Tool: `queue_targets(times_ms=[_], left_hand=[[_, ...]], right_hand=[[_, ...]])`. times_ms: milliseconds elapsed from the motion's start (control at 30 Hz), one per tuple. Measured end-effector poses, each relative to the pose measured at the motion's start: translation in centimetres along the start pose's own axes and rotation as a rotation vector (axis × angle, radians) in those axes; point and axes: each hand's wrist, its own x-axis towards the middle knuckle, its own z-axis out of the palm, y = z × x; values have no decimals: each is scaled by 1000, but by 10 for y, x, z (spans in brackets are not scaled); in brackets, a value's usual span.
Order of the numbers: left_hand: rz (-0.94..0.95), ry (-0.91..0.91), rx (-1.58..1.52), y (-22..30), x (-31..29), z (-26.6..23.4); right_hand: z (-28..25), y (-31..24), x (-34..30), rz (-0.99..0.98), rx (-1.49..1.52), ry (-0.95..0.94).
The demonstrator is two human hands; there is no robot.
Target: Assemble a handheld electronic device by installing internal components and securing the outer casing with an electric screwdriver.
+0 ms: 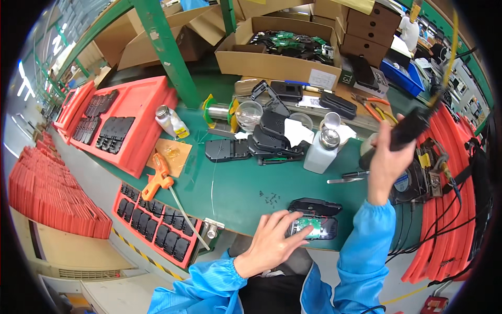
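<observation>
On the green bench near its front edge lies an opened black plastic case point(329, 230) with a green circuit board point(312, 226) and thin red wires inside. My left hand point(274, 238) holds this case, its fingers reaching over the left side and onto the board. The case's other black half point(316, 205) lies just behind it. Raised at the right, my right hand point(389, 162) is wrapped round a black electric screwdriver point(410, 128), which hangs from a yellow cord; its tip is hidden. Several small dark screws point(270, 199) lie loose to the left of the case.
Black housings point(272, 138) are piled mid-bench, beside a white dispenser bottle point(320, 154). Tweezers point(345, 180) lie nearby. An orange glue gun point(159, 178) is at left, above a red tray point(157, 222) of black parts. Cables point(413, 246) and red trays point(444, 220) crowd the right.
</observation>
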Motion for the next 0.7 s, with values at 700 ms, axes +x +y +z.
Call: queue_targets(times_ms=[700], left_hand=[[-50,23,-36,-4,2,0]], right_hand=[[21,-90,-52,116,1044,-766]])
